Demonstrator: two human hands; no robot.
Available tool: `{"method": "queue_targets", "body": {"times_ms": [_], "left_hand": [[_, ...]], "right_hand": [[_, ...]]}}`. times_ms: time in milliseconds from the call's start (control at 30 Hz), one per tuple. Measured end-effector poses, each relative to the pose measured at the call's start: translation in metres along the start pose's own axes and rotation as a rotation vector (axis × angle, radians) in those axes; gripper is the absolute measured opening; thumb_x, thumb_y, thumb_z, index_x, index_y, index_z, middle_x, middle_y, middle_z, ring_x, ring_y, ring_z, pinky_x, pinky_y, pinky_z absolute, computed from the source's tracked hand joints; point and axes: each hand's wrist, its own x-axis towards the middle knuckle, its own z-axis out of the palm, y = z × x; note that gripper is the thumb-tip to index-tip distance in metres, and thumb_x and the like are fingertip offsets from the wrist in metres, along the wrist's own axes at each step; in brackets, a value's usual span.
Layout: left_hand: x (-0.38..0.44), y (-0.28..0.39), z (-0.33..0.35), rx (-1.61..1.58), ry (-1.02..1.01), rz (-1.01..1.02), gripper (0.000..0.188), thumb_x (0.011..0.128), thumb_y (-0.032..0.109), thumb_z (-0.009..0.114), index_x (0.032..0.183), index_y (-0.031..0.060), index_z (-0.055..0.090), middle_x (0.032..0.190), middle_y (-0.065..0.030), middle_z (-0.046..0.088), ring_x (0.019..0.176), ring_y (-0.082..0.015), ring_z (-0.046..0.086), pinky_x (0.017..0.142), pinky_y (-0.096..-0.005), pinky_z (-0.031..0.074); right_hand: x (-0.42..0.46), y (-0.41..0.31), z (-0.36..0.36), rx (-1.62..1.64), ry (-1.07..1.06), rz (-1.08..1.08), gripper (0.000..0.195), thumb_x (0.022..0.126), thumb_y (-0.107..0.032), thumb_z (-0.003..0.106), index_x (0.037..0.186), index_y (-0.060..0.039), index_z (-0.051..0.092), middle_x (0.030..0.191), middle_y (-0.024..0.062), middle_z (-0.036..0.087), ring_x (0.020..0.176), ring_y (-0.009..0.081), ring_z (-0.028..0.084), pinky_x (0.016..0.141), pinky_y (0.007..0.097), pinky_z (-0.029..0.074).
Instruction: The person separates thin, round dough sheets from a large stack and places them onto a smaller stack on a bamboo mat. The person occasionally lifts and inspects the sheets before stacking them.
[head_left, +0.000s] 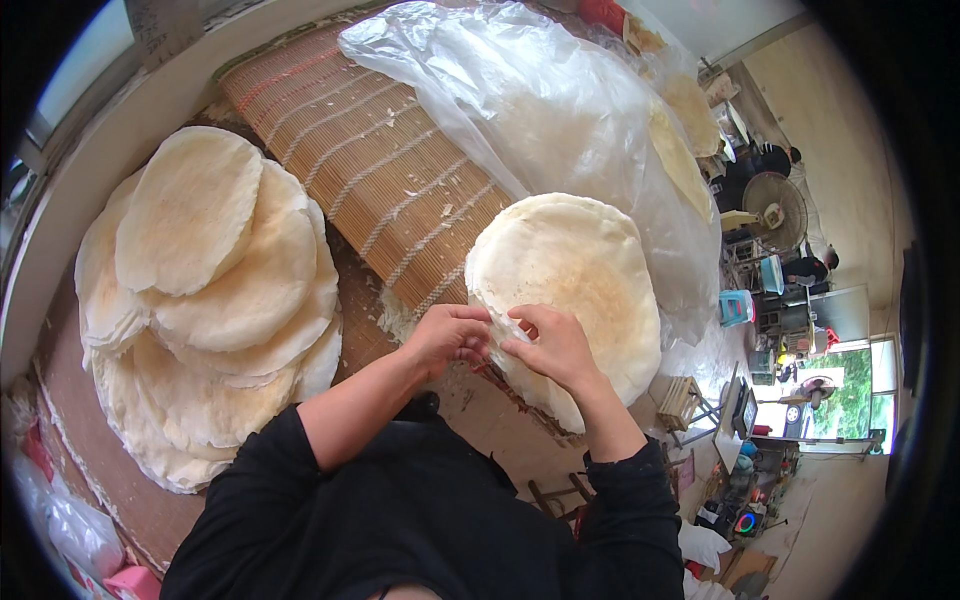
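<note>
A stack of thin round flatbreads (581, 262) lies in front of me, pale with light brown patches. At its near left edge my right hand (555, 346) has its thumb and forefinger around the rim of the upper sheets. My left hand (448, 337) is close beside, its bent fingertips at the same rim; whether they grip it is unclear. On the left rests a larger, uneven pile of flatbreads (232, 300), fanned over one another, with a smaller round one (191, 210) on top.
A slatted mat (375, 165) with twisted cords and scattered crumbs lies beyond my hands. Clear plastic sheeting (525, 97) covers more flatbreads behind the stack. A brown board (82, 442) bears the left pile. To the right are a wooden stool (679, 403), a fan (775, 212) and people.
</note>
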Motion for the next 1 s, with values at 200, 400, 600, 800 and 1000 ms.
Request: {"method": "queue_targets", "body": {"times_ms": [200, 400, 600, 800, 1000], "left_hand": [[-0.003, 0.001, 0.007, 0.134, -0.016, 0.045, 0.017, 0.078, 0.008, 0.061, 0.093, -0.0019, 0.059, 0.066, -0.0045, 0.059, 0.047, -0.0114, 0.057, 0.041, -0.0204, 0.042], [0.006, -0.003, 0.007, 0.141, 0.046, 0.074, 0.014, 0.078, 0.01, 0.061, 0.087, -0.0012, 0.06, 0.063, -0.0047, 0.058, 0.043, -0.0112, 0.055, 0.037, -0.0204, 0.039], [0.009, 0.0, 0.007, 0.056, 0.107, -0.023, 0.011, 0.078, 0.01, 0.061, 0.073, 0.0008, 0.058, 0.059, -0.0056, 0.057, 0.04, -0.0112, 0.053, 0.034, -0.0213, 0.036], [0.016, -0.005, 0.004, 0.13, 0.15, -0.024, 0.017, 0.077, 0.009, 0.06, 0.062, 0.0029, 0.055, 0.053, -0.0046, 0.055, 0.037, -0.0107, 0.049, 0.032, -0.0229, 0.033], [0.017, -0.005, 0.005, 0.086, 0.163, -0.003, 0.016, 0.074, 0.006, 0.06, 0.06, 0.0026, 0.053, 0.051, -0.0043, 0.053, 0.034, -0.0105, 0.046, 0.031, -0.0244, 0.032]], "right_hand": [[0.005, 0.01, -0.01, 0.13, -0.095, 0.007, 0.039, 0.064, -0.021, 0.069, 0.1, -0.0059, 0.063, 0.077, 0.0119, 0.064, 0.065, 0.0203, 0.061, 0.063, 0.0301, 0.049], [0.014, 0.02, -0.013, 0.137, -0.105, 0.096, 0.034, 0.067, -0.014, 0.062, 0.1, -0.0073, 0.064, 0.074, 0.0123, 0.064, 0.064, 0.0184, 0.061, 0.064, 0.0291, 0.049], [0.014, -0.002, 0.003, -0.321, 0.001, -0.031, 0.028, 0.065, -0.008, 0.052, 0.09, -0.0086, 0.065, 0.076, 0.0184, 0.062, 0.07, 0.0326, 0.061, 0.066, 0.0395, 0.049], [0.019, 0.045, -0.035, -0.024, 0.167, 0.081, 0.016, 0.061, -0.006, 0.058, 0.075, -0.0036, 0.065, 0.062, 0.0093, 0.06, 0.058, 0.018, 0.058, 0.055, 0.0289, 0.045], [0.02, 0.056, -0.054, 0.282, 0.016, 0.189, 0.021, 0.062, -0.003, 0.062, 0.082, -0.0002, 0.066, 0.068, -0.0017, 0.059, 0.059, 0.0054, 0.052, 0.054, 0.0198, 0.04]]}}
